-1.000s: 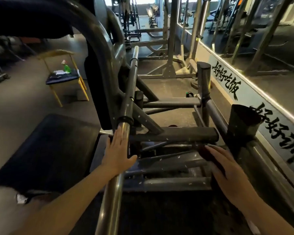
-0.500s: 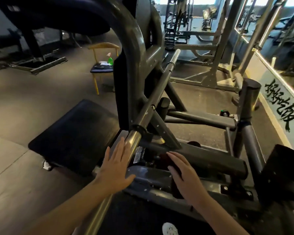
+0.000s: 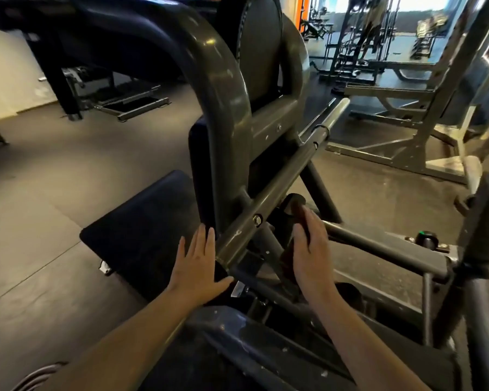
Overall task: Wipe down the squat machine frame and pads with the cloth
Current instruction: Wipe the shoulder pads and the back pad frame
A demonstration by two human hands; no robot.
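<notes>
The left hand (image 3: 199,268) is flat, fingers straight and slightly spread, its palm resting against the lower end of the slanted bar (image 3: 280,187) of the squat machine frame (image 3: 220,88), holding nothing. The right hand (image 3: 311,249) has its fingers bent over a dark cloth (image 3: 298,214), gripping it against a short black part of the frame just to the right of that bar; the cloth shows above the fingertips and below the palm. The two hands lie near each other, with the slanted bar between them. The back pad (image 3: 256,43) sits high above both hands, inside the curved tube. Left of the left hand is the dark foot platform (image 3: 141,230), then open floor (image 3: 54,193). To the right, a cross tube (image 3: 378,248) and an upright post (image 3: 480,235) close in the space.
</notes>
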